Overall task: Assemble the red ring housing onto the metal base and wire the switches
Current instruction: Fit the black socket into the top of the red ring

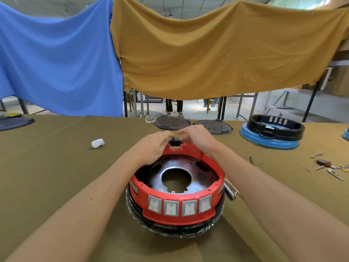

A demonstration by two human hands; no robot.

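The red ring (177, 208) sat on the metal base (176, 173) near the front middle of the olive-covered table (56, 167), the base's round hole showing through the ring's open centre. Four grey switches (179, 207) lined the ring's near face, side by side. At the far rim a black socket (175, 143) stood in the ring's notch. Both hands met there: the left hand (153, 146) curled over the rim with its fingertips on the socket's left side, and the right hand (198, 138) pinched its right side (how firmly, I could not tell). A white wad (97, 143) lay off to the left. Two dark discs (192, 124) rested at the far edge, and a black ring (275, 127) sat on a blue base (268, 141) to the right. Small loose parts (328, 166) were scattered at the right edge.
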